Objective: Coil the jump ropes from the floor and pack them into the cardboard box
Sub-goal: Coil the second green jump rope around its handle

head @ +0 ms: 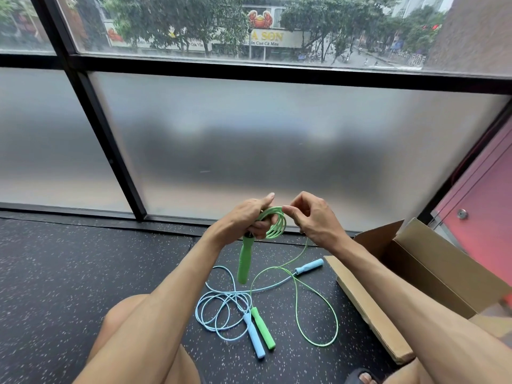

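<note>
My left hand (pixel 246 220) grips several coils of the green jump rope (pixel 274 224) in mid-air, and one green handle (pixel 244 261) hangs down from that hand. My right hand (pixel 313 217) pinches the green cord at the top of the coil. The loose green cord (pixel 318 309) trails down to the floor and ends at the second green handle (pixel 263 328). A light blue jump rope (pixel 219 311) lies loosely looped on the floor, one handle (pixel 254 339) beside the green one and the other (pixel 309 266) farther back. The open cardboard box (pixel 432 275) stands to the right.
The floor (pixel 83 273) is dark speckled rubber. A frosted glass wall with black frames (pixel 110 162) rises just behind the ropes. My bare knees (pixel 124 322) are at the bottom, and a sandalled foot (pixel 360 378) shows near the box's front flap (pixel 368 309). A red wall stands at far right.
</note>
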Demonstrator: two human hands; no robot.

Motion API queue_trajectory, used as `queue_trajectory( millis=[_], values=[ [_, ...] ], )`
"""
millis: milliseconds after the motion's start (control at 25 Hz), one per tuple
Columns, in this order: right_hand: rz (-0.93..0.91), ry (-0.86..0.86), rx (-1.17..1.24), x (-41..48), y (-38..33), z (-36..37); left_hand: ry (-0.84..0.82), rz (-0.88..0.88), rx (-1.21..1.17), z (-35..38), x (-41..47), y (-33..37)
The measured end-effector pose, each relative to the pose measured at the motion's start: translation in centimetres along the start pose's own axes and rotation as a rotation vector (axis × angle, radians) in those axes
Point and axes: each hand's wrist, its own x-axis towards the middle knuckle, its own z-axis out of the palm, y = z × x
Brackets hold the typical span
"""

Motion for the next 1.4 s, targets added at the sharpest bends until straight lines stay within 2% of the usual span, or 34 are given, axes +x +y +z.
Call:
queue_trajectory(
  millis=[200,360,440,640,800,960,1120,1200,1280,1400],
  values=[
    [0.134,-0.074,0.198,0.1,-0.1,0.3,-0.149,-0.008,-0.335,-0.3,-0.1,0.5],
    [0.312,-0.238,0.284,-0.2,0.2,0.6,-0.113,0.113,-0.648,-0.5,-0.2,1.1],
    [0.374,-0.314,0.239,-0.6,0.3,0.8,-0.001,0.19,-0.758,-0.6,-0.1,1.5],
    [0.422,-0.394,0.19,-0.9,-0.3,1.1,0.486,0.308,-0.839,-1.6,1.0,0.5],
    [0.45,-0.467,0.211,-1.1,-1.2,1.1,0.735,0.349,-0.678,-1.4,1.2,0.2],
    [0.437,-0.519,0.126,-1.2,-1.4,1.0,0.861,0.394,-0.458,-1.2,1.2,0.3],
    [0.264,-0.514,-0.009,-1.2,-1.5,1.2,0.99,0.357,0.0,-1.8,1.3,-0.3],
    [0.139,-0.46,-0.058,-1.2,-1.6,1.2,0.932,0.287,0.182,-1.7,0.9,-0.2],
    [0.059,-0.39,-0.07,-1.2,-1.7,0.8,0.804,0.183,0.348,-1.9,0.9,-0.4],
    [-0.021,-0.272,-0.084,-1.1,-2.0,0.2,0.554,0.038,0.394,-1.6,1.2,-0.6]
  ],
)
